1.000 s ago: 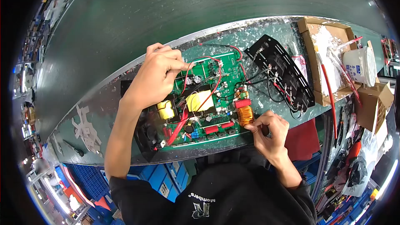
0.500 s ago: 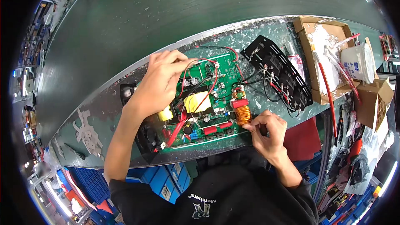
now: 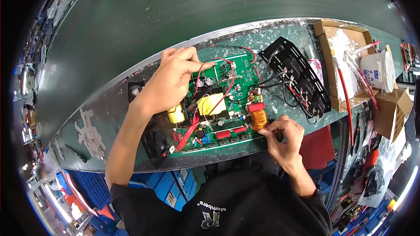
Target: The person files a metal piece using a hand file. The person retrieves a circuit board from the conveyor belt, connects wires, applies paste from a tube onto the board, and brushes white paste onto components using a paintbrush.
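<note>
A green circuit board (image 3: pixel 242 66) lies in the middle of the bench, crowded with yellow transformers (image 3: pixel 212 104), red and black wires and a copper-wound coil (image 3: pixel 259 120). My left hand (image 3: pixel 173 76) reaches over its left part, fingers closed at the upper edge of the board. At the lower right corner, beside the coil, the thumb and index finger of my right hand (image 3: pixel 285 142) pinch the board's edge. A black slotted panel (image 3: pixel 299 78) with wired terminals lies to the right, its wires leading to the board. Black fans (image 3: pixel 155 142) sit at the left end, partly behind my left arm.
A cardboard tray (image 3: pixel 326 57) holds white scraps, red tubes and a white tub (image 3: pixel 377 72). Beside it stands a small carton (image 3: pixel 389 111). Grey cut pieces (image 3: pixel 91 135) lie at the left. Blue crates (image 3: pixel 168 188) are below the bench's front edge.
The bench things have shifted slightly to the right in view. Both hands keep nearly the same places on the board, and nothing is visibly let go.
</note>
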### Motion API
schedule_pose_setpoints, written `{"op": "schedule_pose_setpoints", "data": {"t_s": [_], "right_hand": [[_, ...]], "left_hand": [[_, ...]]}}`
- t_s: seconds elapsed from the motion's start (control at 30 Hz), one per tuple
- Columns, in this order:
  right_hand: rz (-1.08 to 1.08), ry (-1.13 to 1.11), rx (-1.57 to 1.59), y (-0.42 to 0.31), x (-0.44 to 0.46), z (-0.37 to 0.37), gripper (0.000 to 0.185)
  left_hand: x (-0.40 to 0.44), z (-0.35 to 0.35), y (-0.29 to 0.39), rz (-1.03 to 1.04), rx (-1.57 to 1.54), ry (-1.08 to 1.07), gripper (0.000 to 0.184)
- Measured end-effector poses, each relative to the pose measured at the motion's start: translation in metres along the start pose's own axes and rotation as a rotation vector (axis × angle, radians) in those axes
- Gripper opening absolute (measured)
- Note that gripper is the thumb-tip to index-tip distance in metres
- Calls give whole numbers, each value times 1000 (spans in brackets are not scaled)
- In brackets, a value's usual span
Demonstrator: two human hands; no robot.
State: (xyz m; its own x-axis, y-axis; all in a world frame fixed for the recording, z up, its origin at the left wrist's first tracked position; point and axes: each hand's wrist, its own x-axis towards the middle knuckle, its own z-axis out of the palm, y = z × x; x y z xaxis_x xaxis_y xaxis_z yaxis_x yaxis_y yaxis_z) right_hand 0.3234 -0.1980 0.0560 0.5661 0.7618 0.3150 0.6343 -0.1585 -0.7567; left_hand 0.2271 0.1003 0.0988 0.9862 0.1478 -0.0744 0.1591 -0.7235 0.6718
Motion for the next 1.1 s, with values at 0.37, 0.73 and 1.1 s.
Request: {"op": "schedule_pose_setpoints", "data": {"t_s": [0.37, 0.73, 1.1], "right_hand": [[-18, 11, 33, 1, 0, -1, 29], [-27, 20, 11, 1, 0, 0, 29], [-22, 37, 22, -2, 1, 2, 29]], "left_hand": [[-37, -24, 6, -78, 65, 140, 40], [-42, -16, 5, -135, 172, 68, 32], [-41, -14, 1, -14, 216, 102, 36]]}}
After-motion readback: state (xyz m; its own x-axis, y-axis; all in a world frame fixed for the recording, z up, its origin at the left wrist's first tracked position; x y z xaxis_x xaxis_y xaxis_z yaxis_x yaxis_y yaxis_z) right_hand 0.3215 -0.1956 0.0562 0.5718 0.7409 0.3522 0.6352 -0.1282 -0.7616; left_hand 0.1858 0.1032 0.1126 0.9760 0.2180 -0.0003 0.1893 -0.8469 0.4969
